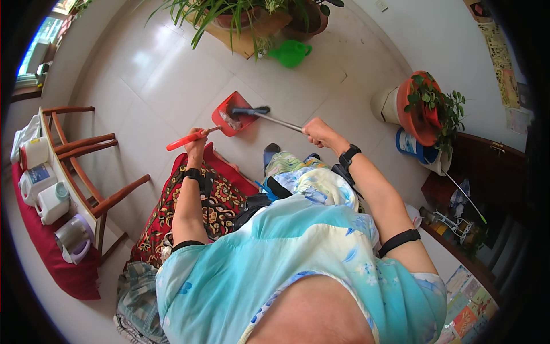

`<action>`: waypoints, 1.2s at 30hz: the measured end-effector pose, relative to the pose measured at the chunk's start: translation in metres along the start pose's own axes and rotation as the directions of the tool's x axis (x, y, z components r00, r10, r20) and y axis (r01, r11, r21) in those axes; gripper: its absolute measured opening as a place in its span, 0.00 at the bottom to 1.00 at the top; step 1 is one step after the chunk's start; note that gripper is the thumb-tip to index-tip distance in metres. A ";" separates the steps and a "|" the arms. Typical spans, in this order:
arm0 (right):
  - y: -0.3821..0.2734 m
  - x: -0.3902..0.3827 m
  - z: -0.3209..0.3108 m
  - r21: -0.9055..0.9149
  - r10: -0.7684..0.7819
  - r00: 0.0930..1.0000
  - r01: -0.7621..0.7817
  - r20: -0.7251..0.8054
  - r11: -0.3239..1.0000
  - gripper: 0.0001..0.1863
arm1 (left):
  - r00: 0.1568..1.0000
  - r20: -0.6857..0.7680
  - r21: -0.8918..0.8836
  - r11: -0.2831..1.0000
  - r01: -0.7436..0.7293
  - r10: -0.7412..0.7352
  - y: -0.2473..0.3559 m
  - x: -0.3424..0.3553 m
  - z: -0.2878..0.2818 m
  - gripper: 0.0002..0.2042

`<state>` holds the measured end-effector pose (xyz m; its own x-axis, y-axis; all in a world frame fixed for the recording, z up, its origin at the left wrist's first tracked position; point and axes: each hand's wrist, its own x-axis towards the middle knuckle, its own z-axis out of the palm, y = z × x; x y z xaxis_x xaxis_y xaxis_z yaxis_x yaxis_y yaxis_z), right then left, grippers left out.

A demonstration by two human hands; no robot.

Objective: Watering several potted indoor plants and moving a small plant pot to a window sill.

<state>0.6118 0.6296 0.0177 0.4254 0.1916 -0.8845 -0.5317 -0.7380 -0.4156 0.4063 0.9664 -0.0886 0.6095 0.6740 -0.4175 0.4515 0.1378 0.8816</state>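
My left hand (196, 144) is closed around the handle of a red dustpan (234, 128), whose pan rests on or just over the tiled floor ahead of me. Some greyish debris (230, 120) lies inside the pan. My right hand (322, 134) grips the metal stick of a small broom (281, 121). The broom's dark head reaches over the dustpan's far right edge and partly covers the pan. Bands with dark devices sit on both wrists.
A wooden chair (86, 152) lies at the left, beside several plastic jugs (39, 182) on red cloth. Ahead are potted plants (235, 14) and a green watering can (291, 53). At the right stand an orange planter (413, 117) and a blue bucket (408, 142). Patterned red cloth (177, 215) hangs near my left arm.
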 end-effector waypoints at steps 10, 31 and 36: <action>0.063 -0.065 -0.099 0.209 -0.024 0.998 0.036 -0.059 0.977 0.14 | 0.989 0.144 -0.064 0.998 -0.008 0.017 0.022 0.001 0.034 0.06; 0.133 -0.007 -0.356 0.833 -0.009 0.945 0.294 -0.328 0.468 0.14 | 0.885 0.466 0.069 0.998 -0.009 -0.024 0.199 0.010 0.382 0.05; 0.121 0.036 -0.394 0.691 0.029 0.939 0.232 -0.343 0.685 0.14 | 0.848 0.529 0.117 0.988 -0.101 0.024 0.219 0.019 0.446 0.06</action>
<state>0.8514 0.2926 0.0189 0.6355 -0.0636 -0.7694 -0.7715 -0.0143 -0.6361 0.8074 0.6856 -0.0014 0.8727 0.1909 -0.4494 0.4606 -0.0165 0.8874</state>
